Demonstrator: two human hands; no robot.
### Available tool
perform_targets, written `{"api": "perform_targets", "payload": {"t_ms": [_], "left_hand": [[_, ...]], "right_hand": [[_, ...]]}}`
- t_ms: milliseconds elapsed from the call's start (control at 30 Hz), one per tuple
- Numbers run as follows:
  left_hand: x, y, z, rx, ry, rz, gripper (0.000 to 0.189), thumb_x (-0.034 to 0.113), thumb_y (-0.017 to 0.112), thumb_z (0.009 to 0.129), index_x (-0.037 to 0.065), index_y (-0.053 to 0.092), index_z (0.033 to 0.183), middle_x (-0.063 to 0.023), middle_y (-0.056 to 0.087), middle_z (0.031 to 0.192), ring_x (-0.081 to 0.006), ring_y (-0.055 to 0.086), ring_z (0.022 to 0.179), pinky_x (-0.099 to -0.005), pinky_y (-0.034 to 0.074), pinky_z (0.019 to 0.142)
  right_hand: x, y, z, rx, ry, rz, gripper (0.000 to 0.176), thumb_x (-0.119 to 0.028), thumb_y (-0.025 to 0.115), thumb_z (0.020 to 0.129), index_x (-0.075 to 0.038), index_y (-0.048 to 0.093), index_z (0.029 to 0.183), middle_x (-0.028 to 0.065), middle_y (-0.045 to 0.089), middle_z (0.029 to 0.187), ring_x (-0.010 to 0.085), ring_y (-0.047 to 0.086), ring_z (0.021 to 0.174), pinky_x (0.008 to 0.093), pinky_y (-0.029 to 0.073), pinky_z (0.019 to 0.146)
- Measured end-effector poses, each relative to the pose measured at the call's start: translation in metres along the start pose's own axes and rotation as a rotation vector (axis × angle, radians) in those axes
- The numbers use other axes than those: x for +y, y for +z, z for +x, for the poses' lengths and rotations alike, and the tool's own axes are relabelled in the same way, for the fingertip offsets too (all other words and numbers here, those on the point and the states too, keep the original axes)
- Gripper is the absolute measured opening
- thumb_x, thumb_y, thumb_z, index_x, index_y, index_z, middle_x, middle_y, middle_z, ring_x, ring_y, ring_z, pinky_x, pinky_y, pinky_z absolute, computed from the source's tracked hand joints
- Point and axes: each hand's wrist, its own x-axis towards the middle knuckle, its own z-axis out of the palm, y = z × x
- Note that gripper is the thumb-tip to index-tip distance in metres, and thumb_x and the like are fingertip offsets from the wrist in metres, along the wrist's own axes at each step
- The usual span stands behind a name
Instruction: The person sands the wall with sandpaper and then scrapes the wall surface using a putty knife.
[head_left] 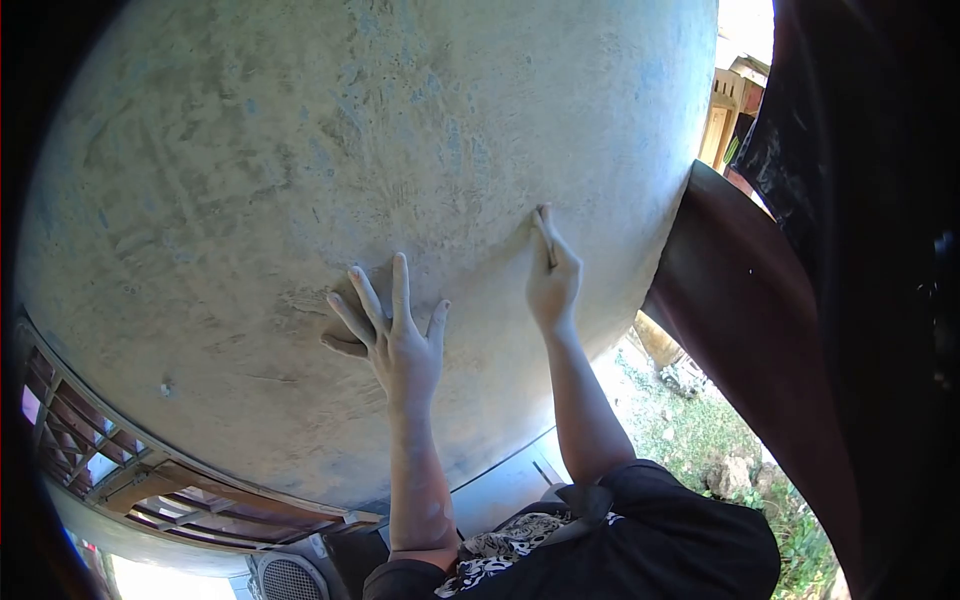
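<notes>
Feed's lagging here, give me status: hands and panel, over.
Left hand open, fingers spread flat on dusty grey panel. Right hand pinches thin dark strip against it. Brown beam off right, apart from both hands.

The plaster wall (300, 150) looks matt and pale grey — rough, with streaks and scuffs. The window grille (150, 480) looks like brown wood, the sleeve (660, 540) black cloth.
</notes>
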Motion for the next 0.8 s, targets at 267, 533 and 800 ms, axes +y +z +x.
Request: {"api": "perform_targets", "payload": {"t_ms": [267,533,800], "left_hand": [[0.001,0.002,-0.001,0.004,-0.012,0.026,0.097,0.047,0.084,0.084,0.035,0.034,0.166,-0.0139,0.003,0.178,-0.0522,-0.004,0.159,-0.0851,-0.001,0.112],[0.004,-0.005,-0.001,-0.015,-0.023,0.015,0.094,0.043,0.085,0.084,0.041,0.035,0.164,-0.0133,0.013,0.177,-0.052,0.002,0.16,-0.0874,0.001,0.111],[0.005,-0.015,-0.004,-0.055,-0.011,0.023,0.077,0.04,0.077,0.093,0.032,0.043,0.162,-0.0165,0.015,0.176,-0.0519,0.0,0.16,-0.0811,-0.002,0.115]], "right_hand": [[-0.031,0.006,-0.038,-0.227,-0.001,-0.052,0.036,-0.002,0.064,0.102,0.002,0.065,0.138,0.0232,0.066,0.138,0.0184,0.072,0.077,0.0305,0.054,0.07],[0.012,0.005,0.006,0.068,-0.02,-0.021,0.037,-0.005,0.064,0.103,0.002,0.064,0.14,0.0214,0.063,0.142,0.0157,0.071,0.077,0.0278,0.052,0.068],[-0.071,-0.01,-0.06,-0.421,0.121,0.008,0.042,-0.002,0.07,0.098,-0.001,0.066,0.14,0.0223,0.074,0.118,0.0198,0.072,0.081,0.0289,0.053,0.072]]}}
